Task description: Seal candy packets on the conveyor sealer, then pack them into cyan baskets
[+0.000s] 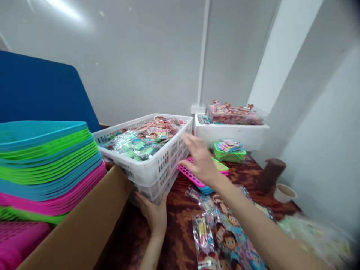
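A white plastic basket point(146, 168) full of small clear packets point(140, 140) stands on the dark wooden table, at the edge of a cardboard box. My left hand point(154, 213) rests against the lower front corner of this basket, thumb and fingers apart, its fingertips partly hidden under the basket's side. My right hand point(199, 159), blurred by motion, has its fingers spread near the basket's right side; whether it touches the wall I cannot tell. Just below the right hand lies a pink perforated tray point(191, 174) with a blue one under it.
A cardboard box point(81, 221) holds stacked coloured baskets point(47, 168) at left. Behind stand a white foam box point(230, 132) with more packets and a green basket point(229, 153) with cards. Loose packets point(225, 232) cover the table front. A brown container point(271, 174) and a paper cup point(284, 193) stand right.
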`<state>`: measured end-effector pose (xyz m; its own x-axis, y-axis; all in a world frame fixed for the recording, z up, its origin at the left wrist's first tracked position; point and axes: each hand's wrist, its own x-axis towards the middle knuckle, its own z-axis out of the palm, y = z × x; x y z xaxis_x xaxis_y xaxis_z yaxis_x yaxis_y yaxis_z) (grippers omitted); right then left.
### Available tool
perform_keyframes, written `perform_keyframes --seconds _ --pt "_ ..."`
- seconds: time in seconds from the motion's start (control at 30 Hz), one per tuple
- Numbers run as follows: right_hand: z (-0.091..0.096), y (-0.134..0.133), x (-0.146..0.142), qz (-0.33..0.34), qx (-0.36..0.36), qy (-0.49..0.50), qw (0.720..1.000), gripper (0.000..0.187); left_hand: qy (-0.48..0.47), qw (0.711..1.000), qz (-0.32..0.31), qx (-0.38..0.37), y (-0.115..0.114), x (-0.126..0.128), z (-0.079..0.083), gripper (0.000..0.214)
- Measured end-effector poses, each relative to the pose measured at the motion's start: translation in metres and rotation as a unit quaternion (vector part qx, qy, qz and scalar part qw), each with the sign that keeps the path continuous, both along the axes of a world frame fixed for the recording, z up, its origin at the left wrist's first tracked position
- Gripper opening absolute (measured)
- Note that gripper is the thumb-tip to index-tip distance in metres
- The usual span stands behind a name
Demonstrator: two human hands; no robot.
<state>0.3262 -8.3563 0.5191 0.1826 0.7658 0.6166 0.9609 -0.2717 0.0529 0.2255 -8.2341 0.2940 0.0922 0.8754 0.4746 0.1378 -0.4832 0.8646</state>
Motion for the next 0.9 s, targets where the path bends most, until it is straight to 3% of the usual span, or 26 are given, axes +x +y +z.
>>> perform_keyframes --seconds 0.1,0.2,0.3,0.53,0.7,0.9 --pt "-0.007 0.057 0.013 0.076 -0.04 -0.027 0.996 0.085 -0.022 1.0 0.007 -0.003 0.009 0.009 -0.023 0.112" --pt "-0.012 0.093 0.035 0.089 -0.039 -0.023 0.995 0.055 -0.034 0.999 0.006 0.015 0.013 0.013 -0.03 0.099" --pt "-0.008 0.102 0.06 0.098 -0.041 -0.031 0.994 0.04 -0.015 1.0 -0.001 0.028 0.013 0.019 -0.032 0.092" --pt "0.005 0.109 0.108 0.049 -0.073 -0.064 0.994 0.038 0.085 0.994 -0.003 0.069 0.027 0.061 -0.022 0.076" --pt "0.007 0.143 0.125 0.007 -0.071 -0.055 0.996 0.037 0.099 0.991 -0.049 0.076 0.075 0.083 -0.023 0.079" --pt "0.001 0.204 0.12 -0.039 -0.032 -0.029 0.998 0.044 0.036 0.986 -0.157 0.049 0.17 0.085 -0.022 0.093"
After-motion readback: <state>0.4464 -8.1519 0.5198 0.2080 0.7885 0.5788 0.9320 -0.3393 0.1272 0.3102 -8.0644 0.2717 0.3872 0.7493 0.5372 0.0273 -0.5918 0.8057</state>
